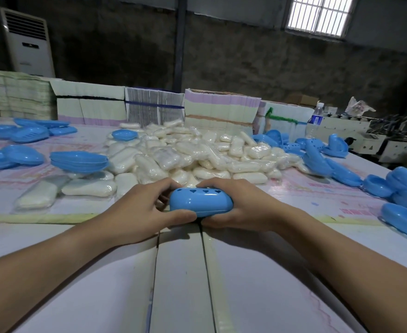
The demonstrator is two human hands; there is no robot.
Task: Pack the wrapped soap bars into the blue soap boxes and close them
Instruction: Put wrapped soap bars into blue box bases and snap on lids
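Observation:
A blue soap box [199, 201] with heart-shaped holes along its top edge sits closed between my two hands, just above the table. My left hand [145, 207] grips its left end, thumb under the front edge and fingers curled behind. My right hand [241, 207] grips the right end the same way. Behind the box lies a big heap of wrapped white soap bars [190, 152]. What is inside the box is hidden.
Stacks of blue box halves [80, 161] lie at the left, with more blue boxes [399, 186] at the right. Loose soap bars [87, 187] lie left of my hands. Bundled flat cartons [221, 111] line the table's far edge, with a water bottle [316, 116] beside them.

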